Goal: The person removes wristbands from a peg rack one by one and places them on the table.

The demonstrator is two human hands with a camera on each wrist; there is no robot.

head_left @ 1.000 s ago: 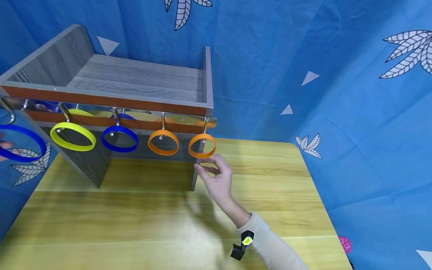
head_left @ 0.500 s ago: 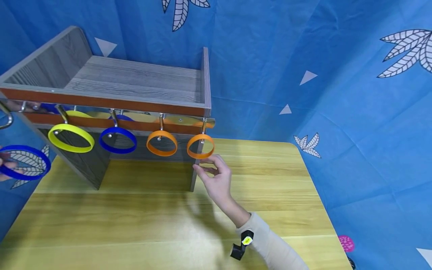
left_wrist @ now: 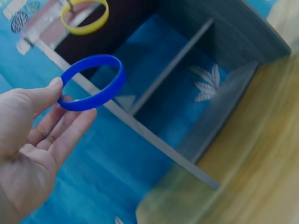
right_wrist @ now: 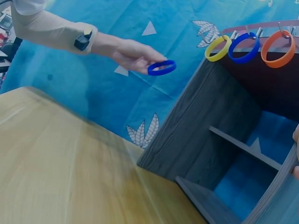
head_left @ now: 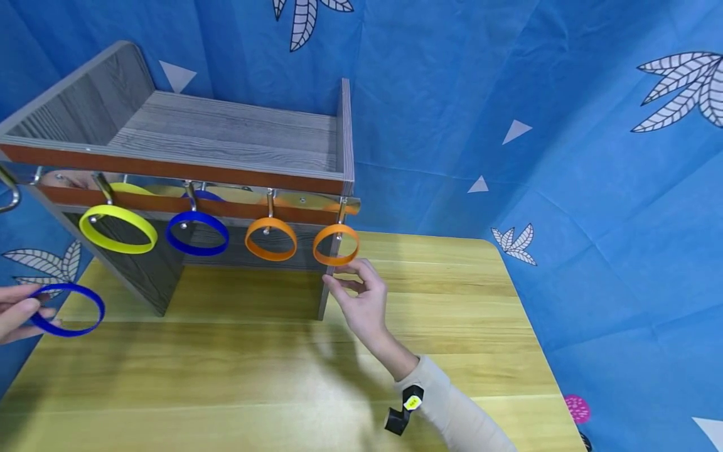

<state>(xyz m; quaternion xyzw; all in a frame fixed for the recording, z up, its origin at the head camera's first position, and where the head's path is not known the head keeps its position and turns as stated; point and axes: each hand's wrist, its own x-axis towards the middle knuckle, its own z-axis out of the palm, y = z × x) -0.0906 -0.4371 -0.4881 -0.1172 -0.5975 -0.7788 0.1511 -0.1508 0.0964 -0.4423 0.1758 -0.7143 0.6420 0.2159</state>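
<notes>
My left hand (left_wrist: 35,135) pinches a blue silicone wristband (left_wrist: 93,84) between thumb and fingers, out in front of the left end of a grey wooden shelf (head_left: 226,135). The band stays level and away from the hooks. At the shelf's other end, my right hand (head_left: 364,298) holds the front edge of the right side panel (head_left: 324,295) between thumb and fingers, just below an orange wristband (head_left: 337,245). Only its fingertips show in the right wrist view. A yellow wristband (head_left: 117,229), another blue wristband (head_left: 196,233) and a second orange wristband (head_left: 271,239) hang from metal hooks along the shelf.
A bare metal hook (head_left: 10,191) sticks out at the far left of the rail. The shelf stands on a wooden table (head_left: 254,376), against a blue patterned cloth (head_left: 440,125). The table's right edge slants away beside the cloth.
The left hand has taken the blue wristband off the leftmost hook, then brought it down and slightly right. My right hand has stayed at the panel.
</notes>
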